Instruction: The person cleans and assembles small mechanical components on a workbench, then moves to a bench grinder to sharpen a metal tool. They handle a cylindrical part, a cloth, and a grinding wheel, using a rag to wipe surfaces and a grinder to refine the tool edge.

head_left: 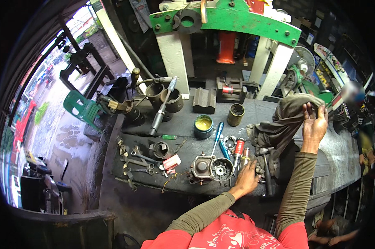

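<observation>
My right hand [314, 124] is raised at the right of the workbench, its fingers closed on a bunched dark grey rag [274, 133] that drapes down to the bench. My left hand [247, 176] rests with loosely spread fingers among small metal parts, beside a red-handled screwdriver [239, 147] and a hammer [267, 166]. Left of it lie a square metal housing [202, 166] and a round casing [220, 169]. Behind them are a blue screwdriver [219, 132], a jar of yellow grease [203, 123] and a brass-coloured cup [235, 115].
A green-and-white press frame [225, 20] rises behind the bench. Spanners [146, 164] and metal cylinders [156, 95] sit on the left. A green plastic chair [80, 106] stands at left, a fan [301, 66] at back right. Another person's hands and limbs [368, 157] show at the right edge.
</observation>
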Motion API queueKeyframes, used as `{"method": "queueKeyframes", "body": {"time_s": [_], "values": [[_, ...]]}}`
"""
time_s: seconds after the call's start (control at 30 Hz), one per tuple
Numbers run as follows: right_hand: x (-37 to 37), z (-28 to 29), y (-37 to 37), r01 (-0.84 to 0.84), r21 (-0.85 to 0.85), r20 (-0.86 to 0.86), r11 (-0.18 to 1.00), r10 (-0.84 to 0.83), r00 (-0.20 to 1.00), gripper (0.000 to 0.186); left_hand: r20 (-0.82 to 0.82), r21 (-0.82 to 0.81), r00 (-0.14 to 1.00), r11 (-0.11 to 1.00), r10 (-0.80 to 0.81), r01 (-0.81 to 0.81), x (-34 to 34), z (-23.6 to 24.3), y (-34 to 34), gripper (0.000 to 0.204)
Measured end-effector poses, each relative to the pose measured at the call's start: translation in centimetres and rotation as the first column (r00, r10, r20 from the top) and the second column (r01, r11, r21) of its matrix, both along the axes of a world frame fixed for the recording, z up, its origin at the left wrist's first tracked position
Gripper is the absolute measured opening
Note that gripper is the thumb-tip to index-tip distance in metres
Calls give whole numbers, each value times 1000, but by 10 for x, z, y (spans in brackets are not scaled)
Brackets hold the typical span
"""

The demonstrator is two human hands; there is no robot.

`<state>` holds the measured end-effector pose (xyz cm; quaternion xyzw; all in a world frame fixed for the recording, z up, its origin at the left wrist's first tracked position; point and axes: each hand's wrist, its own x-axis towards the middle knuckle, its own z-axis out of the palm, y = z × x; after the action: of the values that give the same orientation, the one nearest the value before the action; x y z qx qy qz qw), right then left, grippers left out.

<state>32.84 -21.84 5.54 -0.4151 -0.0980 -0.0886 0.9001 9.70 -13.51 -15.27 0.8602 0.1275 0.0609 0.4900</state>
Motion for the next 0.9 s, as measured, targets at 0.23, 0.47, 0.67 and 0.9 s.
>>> {"method": "queueKeyframes", "body": {"time_s": [0.23,0.47,0.67,0.9], "values": [[3,91,-54,-255,85,290,963,221,931,27,122,-178,992,984,41,-19,26,11,-5,76],[-54,167,-115,-430,-286,547,856,514,661,35,239,-826,971,523,-14,211,129,46,-49,63],[-102,95,-150,142,-544,212,827,-28,977,38,567,-823,823,-67,-40,564,172,77,-31,47],[-107,-26,-107,614,-775,603,149,-112,790,44,462,-728,643,154,-611,669,124,118,-131,35]]}}
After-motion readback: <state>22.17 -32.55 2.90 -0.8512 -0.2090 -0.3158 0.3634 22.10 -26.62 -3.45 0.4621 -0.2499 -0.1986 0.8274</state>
